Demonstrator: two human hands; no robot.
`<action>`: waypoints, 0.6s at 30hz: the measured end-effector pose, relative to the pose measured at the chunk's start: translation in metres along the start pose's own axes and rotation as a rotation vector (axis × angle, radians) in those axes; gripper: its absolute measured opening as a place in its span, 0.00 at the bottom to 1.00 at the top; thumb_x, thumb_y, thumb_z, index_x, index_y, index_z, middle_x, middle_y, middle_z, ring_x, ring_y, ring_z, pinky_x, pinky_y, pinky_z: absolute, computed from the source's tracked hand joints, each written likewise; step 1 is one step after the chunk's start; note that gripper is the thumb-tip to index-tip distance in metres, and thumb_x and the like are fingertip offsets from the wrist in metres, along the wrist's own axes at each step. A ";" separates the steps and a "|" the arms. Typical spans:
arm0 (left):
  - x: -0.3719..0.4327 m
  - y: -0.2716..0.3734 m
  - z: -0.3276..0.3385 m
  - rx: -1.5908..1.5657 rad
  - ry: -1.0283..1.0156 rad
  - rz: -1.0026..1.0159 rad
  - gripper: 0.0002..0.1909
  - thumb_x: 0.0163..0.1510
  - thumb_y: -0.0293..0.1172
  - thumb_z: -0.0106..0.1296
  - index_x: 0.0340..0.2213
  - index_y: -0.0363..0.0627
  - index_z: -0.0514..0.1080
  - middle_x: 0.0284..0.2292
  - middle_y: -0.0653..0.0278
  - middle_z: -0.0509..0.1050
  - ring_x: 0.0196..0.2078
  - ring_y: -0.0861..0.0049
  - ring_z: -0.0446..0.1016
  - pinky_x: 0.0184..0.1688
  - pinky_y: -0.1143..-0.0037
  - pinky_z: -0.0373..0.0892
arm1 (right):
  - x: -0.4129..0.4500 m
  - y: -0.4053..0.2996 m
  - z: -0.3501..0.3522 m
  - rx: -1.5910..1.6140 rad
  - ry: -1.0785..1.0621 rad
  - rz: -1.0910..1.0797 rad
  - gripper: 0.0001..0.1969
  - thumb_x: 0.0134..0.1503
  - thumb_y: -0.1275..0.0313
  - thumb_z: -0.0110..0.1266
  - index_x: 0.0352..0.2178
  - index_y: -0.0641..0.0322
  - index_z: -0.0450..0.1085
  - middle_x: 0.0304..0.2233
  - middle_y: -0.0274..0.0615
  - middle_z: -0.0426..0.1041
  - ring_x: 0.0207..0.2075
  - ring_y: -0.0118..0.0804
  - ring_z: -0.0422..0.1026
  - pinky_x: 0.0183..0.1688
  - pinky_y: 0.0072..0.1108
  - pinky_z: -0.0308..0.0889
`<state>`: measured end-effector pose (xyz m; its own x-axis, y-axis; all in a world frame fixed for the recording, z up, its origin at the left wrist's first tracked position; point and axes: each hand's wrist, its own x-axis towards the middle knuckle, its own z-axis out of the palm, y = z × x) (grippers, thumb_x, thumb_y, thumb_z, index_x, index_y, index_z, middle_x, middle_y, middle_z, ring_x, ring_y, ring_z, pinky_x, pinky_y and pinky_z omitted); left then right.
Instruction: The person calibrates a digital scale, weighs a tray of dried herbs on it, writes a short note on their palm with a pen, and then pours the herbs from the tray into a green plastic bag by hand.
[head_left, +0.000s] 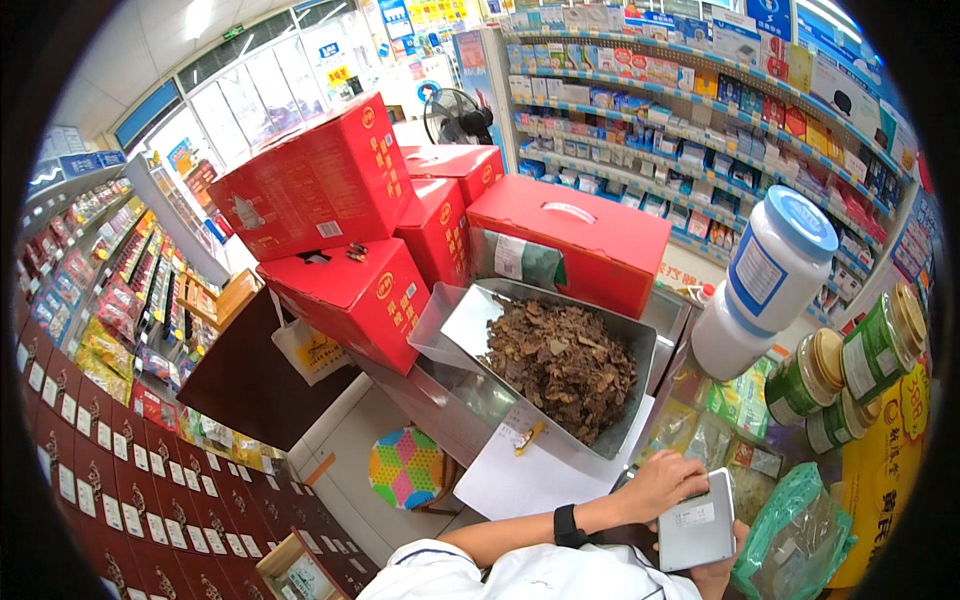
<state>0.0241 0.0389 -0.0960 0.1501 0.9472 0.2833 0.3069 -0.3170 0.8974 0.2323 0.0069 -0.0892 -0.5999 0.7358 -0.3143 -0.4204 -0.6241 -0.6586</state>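
A flat silver-grey device (697, 536) with a white label on its upper face is held close to my body at the lower right. My left hand (667, 484), with a black watch band on the wrist, curls its fingers over the device's top edge. From the right side, my right hand (724, 562) grips the device; most of that hand is hidden beneath it. To the right lies a translucent green plastic bag (795, 536). Beyond my left hand, a metal tray (630, 427) holds a heap of dried brown flakes (562, 367). White paper (510, 476) lies at the tray's near side.
Red cartons (345, 300) are stacked behind the tray. Two white tubs (772, 262) stand one on another at right, beside green-labelled jars (806, 375). A patterned stool (406, 469) stands below the counter. Wooden drawers (112, 480) line the left; stocked shelves (690, 105) fill the back.
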 end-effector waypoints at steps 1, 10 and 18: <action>-0.001 0.009 -0.003 0.002 -0.004 0.015 0.12 0.56 0.36 0.56 0.36 0.40 0.74 0.31 0.55 0.75 0.39 0.59 0.71 0.47 0.66 0.64 | -0.001 -0.002 0.001 0.002 0.017 0.010 0.50 0.47 0.41 0.42 0.64 0.68 0.49 0.54 0.73 0.63 0.48 0.79 0.69 0.42 0.62 0.71; 0.001 -0.008 -0.001 -0.010 -0.059 0.002 0.15 0.55 0.39 0.58 0.37 0.39 0.75 0.31 0.57 0.75 0.40 0.61 0.70 0.48 0.66 0.64 | 0.007 -0.010 0.016 0.009 0.047 0.058 0.50 0.47 0.42 0.42 0.64 0.68 0.49 0.54 0.73 0.63 0.49 0.78 0.69 0.43 0.61 0.71; 0.000 0.017 -0.008 -0.046 -0.108 -0.048 0.16 0.54 0.39 0.59 0.38 0.39 0.74 0.34 0.57 0.75 0.40 0.61 0.70 0.47 0.67 0.65 | -0.001 -0.013 0.017 0.016 0.066 0.078 0.50 0.47 0.42 0.42 0.64 0.68 0.49 0.54 0.73 0.63 0.49 0.78 0.69 0.44 0.61 0.70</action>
<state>0.0213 0.0343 -0.0782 0.2371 0.9498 0.2040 0.2732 -0.2666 0.9243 0.2267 0.0095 -0.0688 -0.5855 0.7002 -0.4086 -0.3851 -0.6838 -0.6198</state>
